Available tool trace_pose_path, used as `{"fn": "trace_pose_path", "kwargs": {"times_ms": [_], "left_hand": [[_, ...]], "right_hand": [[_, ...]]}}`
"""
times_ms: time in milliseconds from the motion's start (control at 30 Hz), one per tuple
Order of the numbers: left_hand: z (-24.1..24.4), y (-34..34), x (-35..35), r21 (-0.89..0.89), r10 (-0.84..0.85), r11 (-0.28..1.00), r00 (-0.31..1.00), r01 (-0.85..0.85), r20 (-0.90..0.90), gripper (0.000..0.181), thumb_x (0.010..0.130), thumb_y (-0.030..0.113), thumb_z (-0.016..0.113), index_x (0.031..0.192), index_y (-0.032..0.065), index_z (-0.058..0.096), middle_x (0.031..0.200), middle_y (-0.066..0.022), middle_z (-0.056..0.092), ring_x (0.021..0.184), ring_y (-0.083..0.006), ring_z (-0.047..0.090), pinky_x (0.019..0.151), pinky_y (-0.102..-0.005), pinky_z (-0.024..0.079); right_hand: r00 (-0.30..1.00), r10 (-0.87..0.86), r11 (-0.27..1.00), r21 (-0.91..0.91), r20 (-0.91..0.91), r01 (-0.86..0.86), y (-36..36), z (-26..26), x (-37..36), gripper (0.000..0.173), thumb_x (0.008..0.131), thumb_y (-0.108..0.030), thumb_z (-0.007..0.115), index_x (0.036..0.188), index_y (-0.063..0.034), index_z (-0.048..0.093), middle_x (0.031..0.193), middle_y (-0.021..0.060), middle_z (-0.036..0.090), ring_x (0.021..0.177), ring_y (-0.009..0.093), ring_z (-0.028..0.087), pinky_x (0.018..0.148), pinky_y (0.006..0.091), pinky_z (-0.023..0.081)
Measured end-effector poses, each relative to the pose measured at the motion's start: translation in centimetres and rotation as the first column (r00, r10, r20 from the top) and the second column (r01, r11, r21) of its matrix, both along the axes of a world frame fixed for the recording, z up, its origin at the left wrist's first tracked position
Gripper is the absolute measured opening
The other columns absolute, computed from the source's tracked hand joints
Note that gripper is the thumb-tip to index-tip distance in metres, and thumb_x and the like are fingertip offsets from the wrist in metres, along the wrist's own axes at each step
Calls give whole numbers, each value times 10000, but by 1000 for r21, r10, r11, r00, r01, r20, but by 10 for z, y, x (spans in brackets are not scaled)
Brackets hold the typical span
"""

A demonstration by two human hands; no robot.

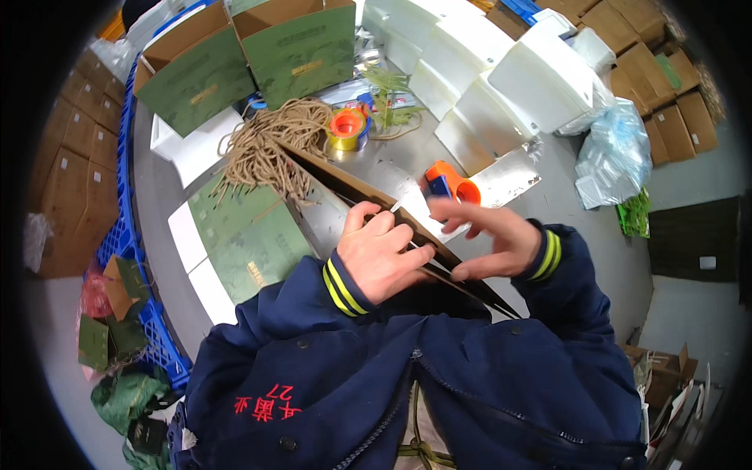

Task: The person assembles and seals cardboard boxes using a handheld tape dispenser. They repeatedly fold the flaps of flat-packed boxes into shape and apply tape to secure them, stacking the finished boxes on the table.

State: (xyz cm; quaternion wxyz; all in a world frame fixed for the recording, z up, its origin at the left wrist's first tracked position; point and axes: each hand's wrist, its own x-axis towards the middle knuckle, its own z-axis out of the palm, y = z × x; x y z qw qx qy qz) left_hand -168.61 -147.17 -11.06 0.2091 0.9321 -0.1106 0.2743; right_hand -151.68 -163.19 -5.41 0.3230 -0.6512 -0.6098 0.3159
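Note:
A flattened cardboard carton [367,197], seen nearly edge-on, stands upright in front of me and slants from the upper left down to the right. My left hand [385,252] grips its top edge, fingers curled over the cardboard. On the other side is my right hand [493,241], fingers spread and holding nothing. Its thumb tip is at the carton's edge; whether it touches I cannot tell. An orange tape dispenser [449,179] with a blue part lies just beyond the right hand. Left of the carton, a flat green printed carton [252,241] lies on the metal table [155,235].
Bundled twisted paper cords [276,141] lie beside tape rolls [346,129] and a green fern-like sprig [388,94]. Two open green cartons [299,56] stand behind. White foam boxes [540,76] are stacked at the back right. A blue plastic pallet [126,158] borders the left side.

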Motion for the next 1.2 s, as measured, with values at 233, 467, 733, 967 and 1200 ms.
{"fn": "trace_pose_path", "kwargs": {"times_ms": [233, 467, 733, 967, 1200], "left_hand": [[29, 2, -43, 25, -10, 1000, 993, 12, -115, 191, 577, 209, 735, 681, 122, 601, 774, 0, 543, 903, -192, 579, 971, -560, 268], [20, 7, -38, 140, 261, 965, 866, -221, -427, 83, 722, 163, 621, 663, 105, 618, 613, -61, 531, 697, -252, 563, 890, -458, 374], [32, -9, -11, 228, 343, 939, 717, -256, -606, 121, 723, 203, 626, 737, 83, 629, 665, -59, 601, 687, -250, 589, 767, -378, 421], [39, 67, 9, 254, 709, 675, 704, -692, 35, 486, 740, 170, 666, 1174, 17, 513, 1167, -188, 533, 1078, -346, 501, 964, -443, 367], [12, 58, 16, 470, 596, 802, 541, -368, -593, 165, 833, 189, 523, 896, 106, 651, 798, -90, 647, 832, -253, 617, 1021, -479, 289]], "right_hand": [[875, -342, 939, 144, 342, 311, 26, -22, 67, 174, 751, -164, 564, 709, 5, 571, 575, 167, 501, 487, 278, 493, 488, 339, 413], [881, -464, 835, 288, -90, 469, 57, -43, 61, 267, 823, -208, 570, 924, 37, 600, 754, 141, 596, 679, 193, 565, 653, 317, 456], [944, -86, 868, 488, 318, -86, -3, -26, -25, 458, 712, -118, 670, 1136, -3, 541, 1106, 143, 557, 980, 297, 549, 813, 371, 442], [733, -320, 760, 625, 600, -180, 63, -80, -18, 395, 744, -384, 661, 514, -133, 461, 487, 22, 463, 481, 195, 495, 474, 312, 364], [774, -312, 708, 678, 552, -198, 102, -109, -5, 162, 675, -206, 671, 782, -95, 623, 834, 43, 577, 835, 229, 555, 737, 369, 404]]}}
